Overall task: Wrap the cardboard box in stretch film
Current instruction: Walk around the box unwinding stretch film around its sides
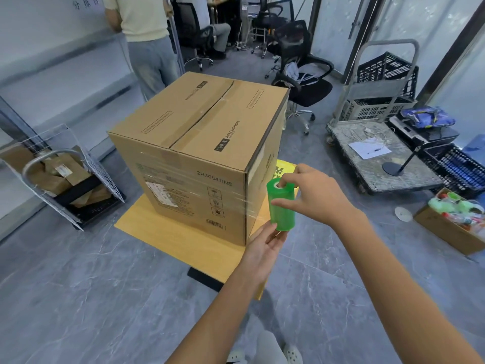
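Matt brown cardboard box, its top seam sealed with glossy clear tape, its front crossed by thin clear film with shiny wrinkles. At 4 o'clock from it, a film roll of translucent green plastic, smooth and glossy. Beneath, a smooth pale wood-look surface; grey marbled floor tiles with a dull sheen.

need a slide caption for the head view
Right hand pinches the green stretch film roll from above, left hand supports it below, film running onto the cardboard box.
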